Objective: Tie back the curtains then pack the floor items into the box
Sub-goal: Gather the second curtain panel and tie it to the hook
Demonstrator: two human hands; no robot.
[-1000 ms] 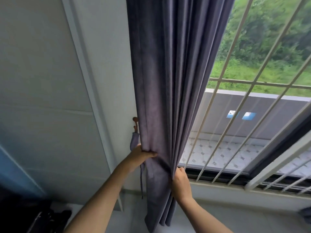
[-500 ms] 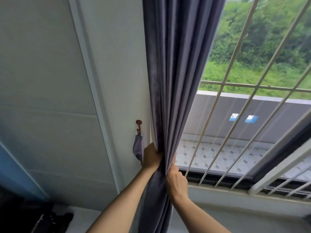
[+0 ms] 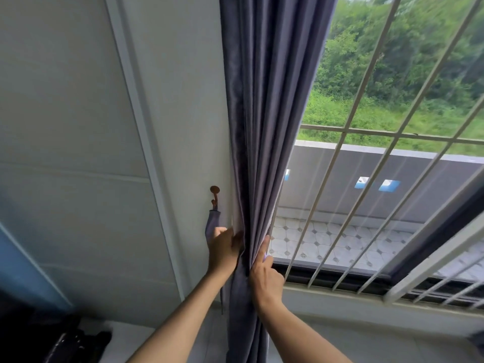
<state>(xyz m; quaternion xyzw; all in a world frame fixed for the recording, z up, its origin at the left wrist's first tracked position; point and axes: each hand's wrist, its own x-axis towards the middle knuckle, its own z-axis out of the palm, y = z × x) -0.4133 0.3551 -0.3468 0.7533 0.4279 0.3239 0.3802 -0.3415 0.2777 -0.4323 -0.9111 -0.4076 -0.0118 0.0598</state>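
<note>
At about 8 o'clock in the view, dark bags [image 3: 76, 344] lie low on the floor beside a blue panel [image 3: 23, 271]. Moving right, a pale wall [image 3: 78, 127] carries a small brown hook [image 3: 214, 196] near the centre, and a strip of purple tie-back [image 3: 212, 222] hangs from it, just at 9 o'clock of the curtain. The left hand [image 3: 224, 250] reaches up at 6 o'clock from the hook, its fingers curled round the left edge of the gathered fabric, touching the tie-back. The purple curtain [image 3: 267, 113] runs from 12 o'clock straight down to 6 o'clock, bunched into narrow folds between the two hands. The right hand [image 3: 265, 275] grips the curtain's right edge, thumb and forefinger pinching a fold, with the forefinger pointing upward. Toward 3 o'clock white window bars [image 3: 366, 179] cross green trees, a grey balcony wall and patterned tiles.
</note>
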